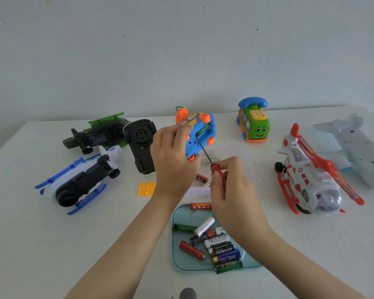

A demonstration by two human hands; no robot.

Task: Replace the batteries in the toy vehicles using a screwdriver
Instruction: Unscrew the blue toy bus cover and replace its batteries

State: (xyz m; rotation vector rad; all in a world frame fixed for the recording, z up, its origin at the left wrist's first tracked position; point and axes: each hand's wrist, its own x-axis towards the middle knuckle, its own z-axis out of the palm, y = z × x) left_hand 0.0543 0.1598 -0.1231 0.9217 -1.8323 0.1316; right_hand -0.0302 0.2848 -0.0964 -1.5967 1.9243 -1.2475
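My left hand (173, 160) grips a blue and orange toy car (200, 134), held off the table with its underside turned toward me. Its battery compartment is open, with a green battery showing inside. My right hand (229, 184) holds a red-handled screwdriver (205, 153), and the metal tip reaches into the left end of that compartment. A yellow compartment cover (146, 188) lies on the table left of my left wrist. Several loose batteries lie in a light blue tray (179, 262) below my hands. One red battery (201, 178) lies on the table between my hands.
On the left lie a green helicopter (99, 134), a blue-white helicopter (82, 180) and a black-bottomed toy (141, 145), all upside down. On the right stand a green phone car (254, 124), a red-white helicopter (311, 171) and a pale plane (358, 145). A wall is close behind.
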